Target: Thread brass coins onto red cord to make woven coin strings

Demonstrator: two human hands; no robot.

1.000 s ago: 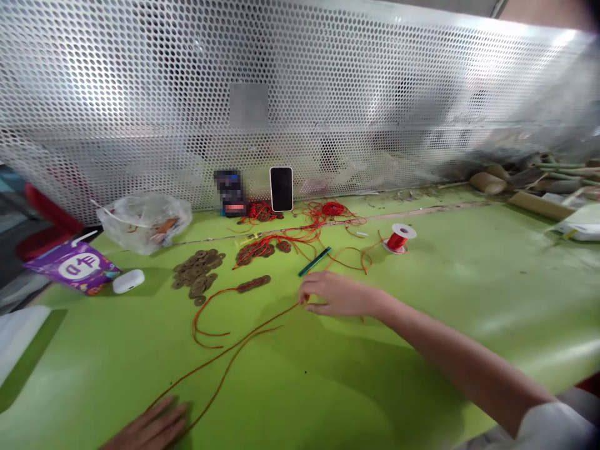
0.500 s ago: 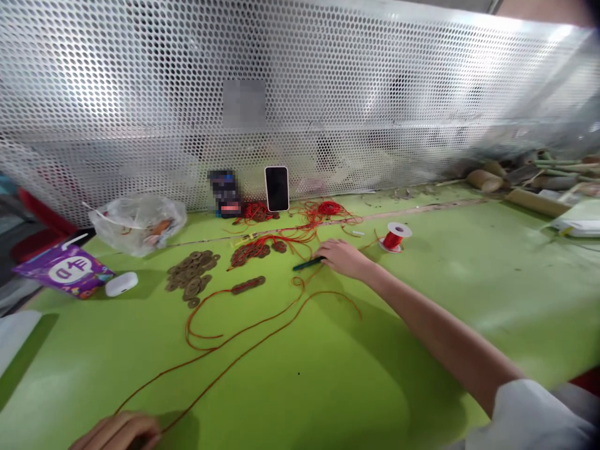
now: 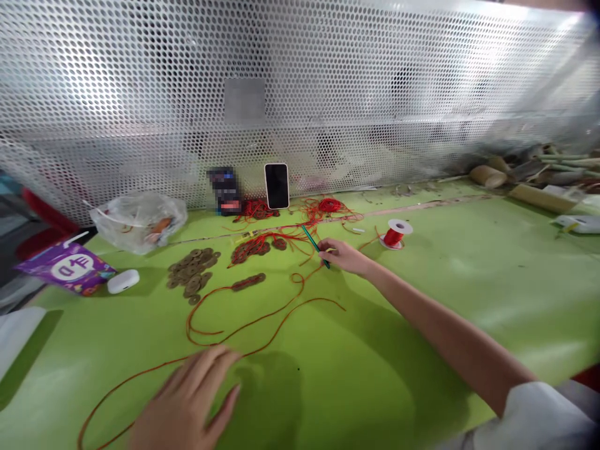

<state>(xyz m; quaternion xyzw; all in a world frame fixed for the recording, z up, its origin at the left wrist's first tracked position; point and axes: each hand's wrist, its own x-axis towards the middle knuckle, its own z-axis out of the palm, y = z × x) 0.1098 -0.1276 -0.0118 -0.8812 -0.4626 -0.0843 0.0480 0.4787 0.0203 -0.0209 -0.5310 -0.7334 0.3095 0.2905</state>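
Silvery perforated metal screen [image 3: 356, 75], punched with round holes, stands along the back of a smooth lime-green tabletop [image 3: 469, 287]. Nearest the camera, the left hand [image 3: 192, 394] is over the table with fingers loosely spread and nothing in their grasp; whether they touch the long orange-red cord [image 3: 323, 299] passing behind them I cannot tell. That cord snakes across the middle of the table in loose curves. At the left, a crumpled clear plastic bag [image 3: 119, 215] holds orange-brown bits, too blurred to name; before it lies a glossy purple packet [image 3: 51, 265] — its white oval carries a bold purple character that I cannot read. The right hand [image 3: 342, 255] pinches a slim teal-green tool [image 3: 310, 237] between thumb and fingers, tilted, just beyond the cord's small loop. A dark-screened phone [image 3: 277, 186] in a pale frame leans against the screen. Dull brown holed discs lie in a loose pile [image 3: 192, 269]; nearby, a white-flanged spool [image 3: 396, 234] is wound with red cord. Smaller are the rounded white case [image 3: 124, 281] beside the packet and — tied to red cord — a flat row of overlapping discs [image 3: 248, 282].
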